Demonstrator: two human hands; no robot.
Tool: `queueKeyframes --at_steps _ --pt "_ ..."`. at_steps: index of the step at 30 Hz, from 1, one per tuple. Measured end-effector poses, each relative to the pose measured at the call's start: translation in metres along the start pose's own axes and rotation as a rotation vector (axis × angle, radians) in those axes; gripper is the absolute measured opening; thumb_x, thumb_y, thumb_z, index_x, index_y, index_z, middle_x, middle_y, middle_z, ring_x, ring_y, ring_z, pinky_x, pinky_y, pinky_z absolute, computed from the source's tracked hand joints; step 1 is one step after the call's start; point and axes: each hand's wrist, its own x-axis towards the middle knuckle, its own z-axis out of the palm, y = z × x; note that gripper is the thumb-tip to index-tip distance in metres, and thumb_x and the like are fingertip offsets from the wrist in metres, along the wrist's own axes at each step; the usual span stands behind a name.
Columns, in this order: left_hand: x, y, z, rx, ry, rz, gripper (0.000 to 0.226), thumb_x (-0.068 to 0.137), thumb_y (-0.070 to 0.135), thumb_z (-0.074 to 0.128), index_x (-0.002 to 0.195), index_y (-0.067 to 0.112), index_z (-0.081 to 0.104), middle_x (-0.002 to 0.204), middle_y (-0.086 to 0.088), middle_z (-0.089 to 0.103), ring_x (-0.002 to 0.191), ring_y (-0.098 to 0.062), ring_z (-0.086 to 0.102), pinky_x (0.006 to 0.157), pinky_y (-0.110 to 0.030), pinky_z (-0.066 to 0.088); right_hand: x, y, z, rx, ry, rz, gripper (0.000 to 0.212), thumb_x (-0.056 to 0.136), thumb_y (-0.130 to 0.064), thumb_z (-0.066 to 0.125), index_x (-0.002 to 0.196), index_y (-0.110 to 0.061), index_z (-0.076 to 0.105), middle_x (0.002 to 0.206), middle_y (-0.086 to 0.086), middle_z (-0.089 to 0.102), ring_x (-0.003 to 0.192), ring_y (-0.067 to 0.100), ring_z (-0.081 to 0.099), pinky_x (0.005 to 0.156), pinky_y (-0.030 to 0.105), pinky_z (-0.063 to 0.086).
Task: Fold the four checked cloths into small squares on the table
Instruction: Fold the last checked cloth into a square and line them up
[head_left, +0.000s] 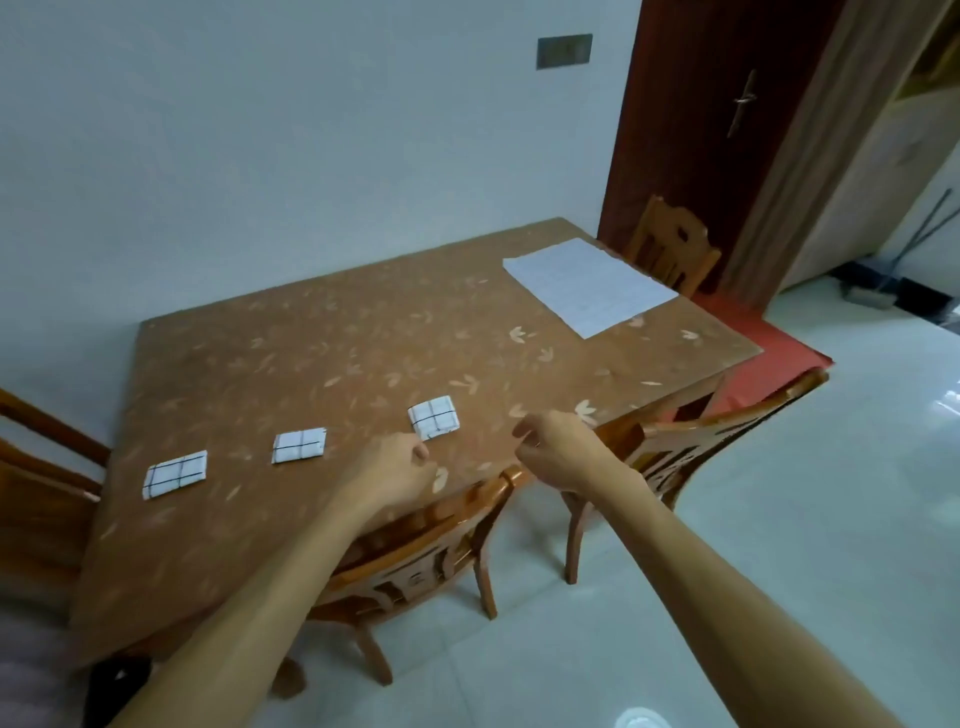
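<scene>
Cloth: flat white cloth sheet (589, 285), likely light, limp; I'd pinch two corners.
Fingers: my left hand (395, 467), right hand (556, 452) curled, empty.

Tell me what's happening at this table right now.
A person is folding cloths on the brown leaf-patterned table. Three white checked cloths sit folded small in a row: left cloth, middle cloth, right cloth. A large white cloth lies flat at the far corner. The left hand and right hand hover nearby, fingers curled, empty.
</scene>
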Motion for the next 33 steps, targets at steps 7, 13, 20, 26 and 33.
queueKeyframes --at_steps 7,13,20,26,33 --pt "0.055 0.107 0.024 -0.001 -0.001 0.029 0.026 0.092 0.043 0.056 0.113 0.030 0.066 0.104 0.004 0.068 0.096 -0.016 0.061 0.081 -0.030 0.050 0.021 0.103 -0.063 0.011 0.021 0.010 0.038 0.091 -0.018 0.048 0.126 -0.015 0.063 0.123 0.006 0.066 0.108 0.022 0.062 0.092 0.037 0.054" --pt "0.143 0.189 0.043 0.029 -0.010 0.095 0.029 0.092 0.041 0.059 0.117 0.027 0.066 0.120 0.000 0.066 0.109 -0.022 0.061 0.085 -0.030 0.048 0.079 0.189 -0.111 0.014 0.033 0.051 0.037 0.091 -0.016 0.049 0.125 -0.014 0.063 0.126 0.005 0.064 0.111 0.020 0.061 0.094 0.035 0.053" --pt "0.261 0.292 0.069 -0.018 -0.047 0.152 0.031 0.095 0.035 0.059 0.121 0.020 0.066 0.125 -0.001 0.064 0.113 -0.019 0.059 0.092 -0.031 0.047 0.173 0.275 -0.169 -0.007 -0.005 0.103 0.030 0.095 -0.019 0.051 0.122 -0.015 0.064 0.122 0.003 0.065 0.106 0.019 0.062 0.087 0.028 0.052" --pt "0.335 0.359 0.084 0.018 -0.141 0.128 0.031 0.095 0.036 0.055 0.120 0.020 0.064 0.118 -0.001 0.066 0.103 -0.019 0.060 0.077 -0.028 0.043 0.236 0.338 -0.215 -0.051 -0.052 0.126 0.034 0.093 -0.018 0.053 0.124 -0.015 0.064 0.122 0.003 0.066 0.108 0.019 0.063 0.092 0.033 0.053" --pt "0.397 0.432 0.103 -0.016 -0.160 0.022 0.024 0.093 0.037 0.055 0.112 0.026 0.065 0.112 0.003 0.065 0.099 -0.017 0.062 0.088 -0.037 0.053 0.298 0.424 -0.266 -0.078 -0.094 0.107 0.037 0.090 -0.019 0.052 0.126 -0.015 0.061 0.123 0.004 0.066 0.109 0.021 0.062 0.090 0.034 0.052"
